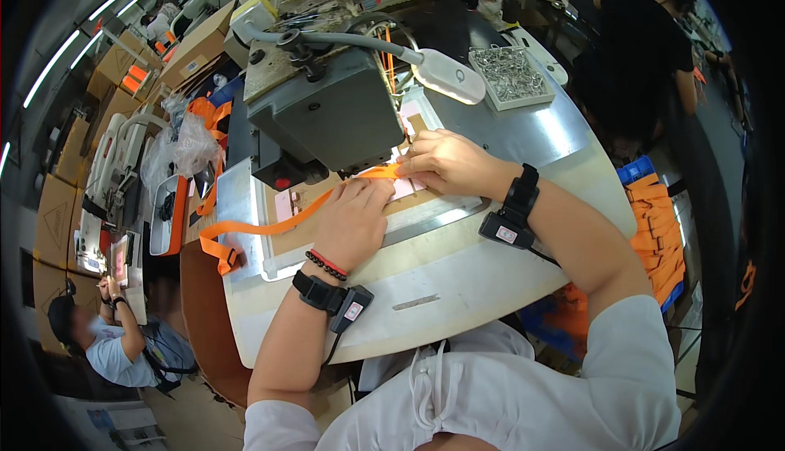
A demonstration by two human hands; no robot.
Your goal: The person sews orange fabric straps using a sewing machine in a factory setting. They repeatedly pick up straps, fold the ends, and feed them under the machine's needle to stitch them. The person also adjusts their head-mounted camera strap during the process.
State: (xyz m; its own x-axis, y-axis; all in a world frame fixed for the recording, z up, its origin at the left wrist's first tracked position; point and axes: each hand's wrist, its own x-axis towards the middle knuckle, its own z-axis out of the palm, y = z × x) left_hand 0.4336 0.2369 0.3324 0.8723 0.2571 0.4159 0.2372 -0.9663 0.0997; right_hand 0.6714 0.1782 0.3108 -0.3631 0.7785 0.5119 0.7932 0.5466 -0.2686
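An orange webbing strap (282, 226) runs from the left side of the machine bed to the needle area of a grey industrial sewing machine (327, 112). My left hand (357, 215) lies over the strap just below the machine head, its fingers together and gripping it against the work plate. At the strap's right end, my right hand (450, 163) pinches the webbing with thumb and fingers, close to the needle. The pinched end is partly hidden by my fingers. The strap's loose end hangs at the left, with a small dark piece on it.
A lit lamp (448, 75) reaches over the bed. Behind it stands a white tray (523, 103) of metal hooks or buckles. An orange-and-white bin (168, 234) is at left. Orange straps (654, 230) fill a blue crate at right. Co-workers sit or stand on both sides.
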